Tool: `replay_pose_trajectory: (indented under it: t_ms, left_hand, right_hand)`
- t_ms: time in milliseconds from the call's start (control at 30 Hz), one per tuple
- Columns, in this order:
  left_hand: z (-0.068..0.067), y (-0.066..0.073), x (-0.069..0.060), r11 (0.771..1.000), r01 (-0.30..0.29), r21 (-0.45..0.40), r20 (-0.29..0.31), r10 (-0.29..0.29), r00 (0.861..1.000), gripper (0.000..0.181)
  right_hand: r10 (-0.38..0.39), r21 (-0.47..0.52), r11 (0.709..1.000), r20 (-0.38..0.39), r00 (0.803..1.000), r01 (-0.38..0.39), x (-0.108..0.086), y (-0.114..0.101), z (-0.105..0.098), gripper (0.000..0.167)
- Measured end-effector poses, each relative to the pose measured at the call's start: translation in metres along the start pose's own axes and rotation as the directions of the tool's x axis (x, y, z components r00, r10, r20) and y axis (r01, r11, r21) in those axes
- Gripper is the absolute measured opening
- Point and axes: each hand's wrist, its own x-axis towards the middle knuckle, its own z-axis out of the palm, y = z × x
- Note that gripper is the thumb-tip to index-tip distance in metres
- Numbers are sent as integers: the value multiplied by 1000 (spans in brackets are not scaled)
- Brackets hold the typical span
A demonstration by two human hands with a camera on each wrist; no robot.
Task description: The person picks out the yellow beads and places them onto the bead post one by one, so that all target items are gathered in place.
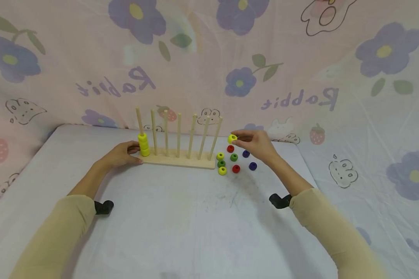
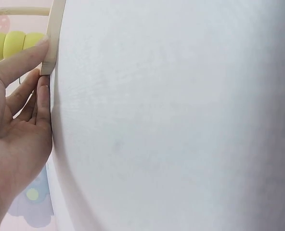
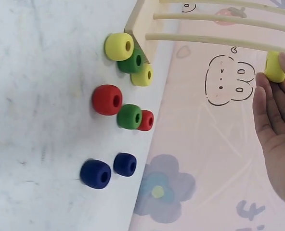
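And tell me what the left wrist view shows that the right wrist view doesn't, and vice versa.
Only the left wrist view: the left hand gripping the wooden rack, and the stacked yellow beads.

Only the right wrist view: the right hand pinching a yellow bead, and eight loose beads, two each of red, green, blue and yellow.

Both: part of the wooden rack, the white table and the patterned cloth.

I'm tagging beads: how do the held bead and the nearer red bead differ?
The held bead is yellow, the nearer bead red. The right hand pinches the held bead in the air; the nearer bead rests untouched on the table. Both are rounded, each with a hole.
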Motion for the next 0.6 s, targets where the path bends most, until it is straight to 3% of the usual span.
replay_pose_trajectory:
  t_ms: [600]
  left_hand:
    - [0,-1,2,1000,12,7,0,-12,1000,84]
  right_hand:
    - [-127,-4,992,-81,989,127,25,-27,-16,30]
